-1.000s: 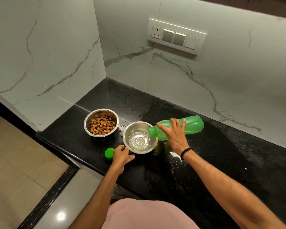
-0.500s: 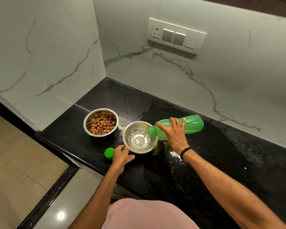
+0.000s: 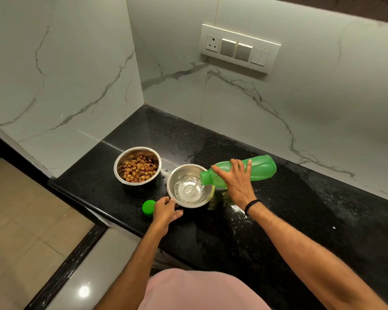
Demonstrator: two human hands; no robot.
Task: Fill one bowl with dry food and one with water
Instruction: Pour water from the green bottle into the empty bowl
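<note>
Two steel bowls stand on the black counter. The left bowl holds brown dry food. The right bowl holds some water, and a thin stream falls into it from a green bottle. My right hand grips that bottle, tipped nearly flat with its open mouth over the bowl's right rim. My left hand rests against the near left rim of the water bowl, thumb and fingers on it. The green bottle cap lies on the counter just left of my left hand.
White marble walls close the counter at the back and left, meeting in a corner behind the bowls. A switch panel sits on the back wall. Water drops and a wet patch lie on the counter near my right wrist. The counter's edge drops to a tiled floor at left.
The water level in the right bowl has risen a little as the pour goes on. Both hands and the bottle have stayed almost still.
</note>
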